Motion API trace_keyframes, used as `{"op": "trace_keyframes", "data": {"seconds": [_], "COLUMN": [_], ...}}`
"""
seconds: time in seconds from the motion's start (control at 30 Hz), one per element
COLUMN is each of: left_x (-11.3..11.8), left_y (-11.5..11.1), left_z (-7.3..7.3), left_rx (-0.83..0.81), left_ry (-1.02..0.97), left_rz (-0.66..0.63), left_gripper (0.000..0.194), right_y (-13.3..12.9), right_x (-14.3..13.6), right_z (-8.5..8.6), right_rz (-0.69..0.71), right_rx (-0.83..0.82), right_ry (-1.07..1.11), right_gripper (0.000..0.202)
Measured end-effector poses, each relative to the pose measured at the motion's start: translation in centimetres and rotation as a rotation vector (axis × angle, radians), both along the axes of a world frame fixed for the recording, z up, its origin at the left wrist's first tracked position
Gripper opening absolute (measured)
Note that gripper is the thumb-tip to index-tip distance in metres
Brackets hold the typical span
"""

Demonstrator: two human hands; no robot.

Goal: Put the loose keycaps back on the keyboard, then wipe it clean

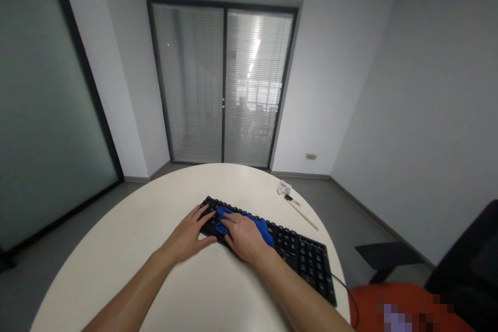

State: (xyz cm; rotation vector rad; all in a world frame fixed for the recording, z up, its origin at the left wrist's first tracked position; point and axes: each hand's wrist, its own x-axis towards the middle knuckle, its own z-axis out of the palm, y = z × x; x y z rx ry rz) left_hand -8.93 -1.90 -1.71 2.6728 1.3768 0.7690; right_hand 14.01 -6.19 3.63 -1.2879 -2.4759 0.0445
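Observation:
A black keyboard lies at a slant on the round cream table. My left hand rests on the keyboard's left end, its fingers spread over the keys and its thumb near the front edge. On top of the keys, around the middle and left, lies a blue cloth. My right hand lies over this cloth and presses it flat against the keys, palm down, with part of the cloth hidden beneath it.
Near the table's right rear edge are a crumpled white wrapper, a small black-headed brush and a thin pale stick. A cable runs from the keyboard over the right edge. An orange-seated chair stands at the right.

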Motion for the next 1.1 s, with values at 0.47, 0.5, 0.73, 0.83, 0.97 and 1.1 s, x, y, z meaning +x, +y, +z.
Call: {"op": "trace_keyframes", "data": {"seconds": [0.47, 0.5, 0.73, 0.83, 0.97, 1.1], "left_x": [0.0, 0.1, 1.1, 1.6, 1.9, 1.9], "left_y": [-0.3, -0.4, -1.0, -0.9, -0.8, -0.7], "left_z": [0.7, 0.8, 1.4, 0.9, 0.4, 0.3], "left_rx": [-0.042, -0.051, 0.018, 0.07, 0.012, -0.018], "left_ry": [0.046, 0.055, 0.081, 0.087, 0.133, 0.137], "left_rz": [0.02, 0.026, 0.136, 0.099, 0.052, 0.065], "left_gripper": [0.071, 0.073, 0.078, 0.083, 0.079, 0.079], "right_y": [-0.2, 0.2, 2.0, 2.2, 1.7, 0.1], "right_x": [4.0, 4.0, 3.4, 3.4, 3.5, 3.2], "right_z": [-0.4, -0.6, -0.5, -0.6, -0.9, -0.8], "right_rz": [-0.263, -0.252, -0.137, -0.075, -0.027, 0.013], "right_rx": [0.036, 0.023, -0.029, -0.028, -0.02, -0.031], "right_ry": [0.036, 0.036, 0.064, 0.082, 0.084, 0.056], "right_gripper": [0.043, 0.043, 0.045, 0.045, 0.047, 0.047]}}
